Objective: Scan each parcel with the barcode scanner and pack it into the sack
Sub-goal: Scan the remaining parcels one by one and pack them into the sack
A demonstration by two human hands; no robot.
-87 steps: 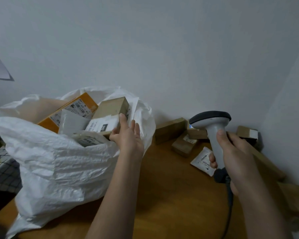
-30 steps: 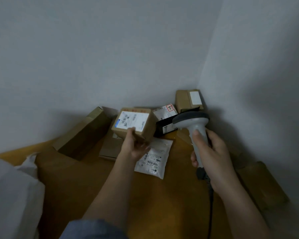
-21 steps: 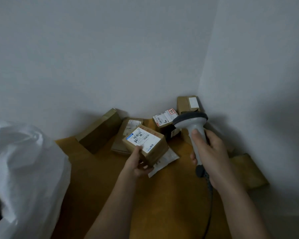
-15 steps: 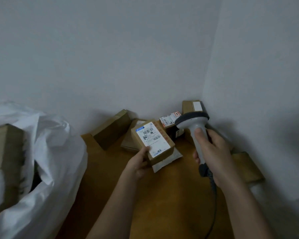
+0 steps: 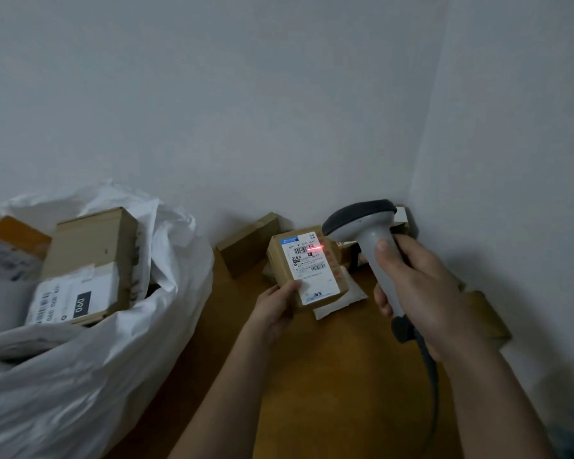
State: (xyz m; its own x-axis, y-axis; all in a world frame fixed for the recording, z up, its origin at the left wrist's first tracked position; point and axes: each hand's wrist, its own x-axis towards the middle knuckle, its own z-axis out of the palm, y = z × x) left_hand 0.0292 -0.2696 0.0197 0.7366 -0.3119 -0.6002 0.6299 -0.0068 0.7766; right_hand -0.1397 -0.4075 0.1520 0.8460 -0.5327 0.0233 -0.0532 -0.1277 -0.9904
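My left hand (image 5: 277,301) grips a small brown cardboard parcel (image 5: 307,270) by its lower left corner, its white shipping label facing up. My right hand (image 5: 418,289) holds the grey barcode scanner (image 5: 370,233) by the handle, its dark head just right of the parcel. A red scan line lies across the label's upper barcode. The white sack (image 5: 90,366) stands open at the left with several boxes inside, among them a brown box (image 5: 90,256) with a white label and an orange box (image 5: 12,238).
More parcels lie in the table's far corner: a long brown box (image 5: 249,243), a white padded bag (image 5: 340,301) under the held parcel, a flat brown box (image 5: 484,316) by the right wall. The scanner's cable (image 5: 431,389) trails down over the wooden table (image 5: 328,392).
My left hand lifted the small parcel from the corner pile and turned its label up. The scanner moved close to it and its red line now falls on the label. The sack came back into view.
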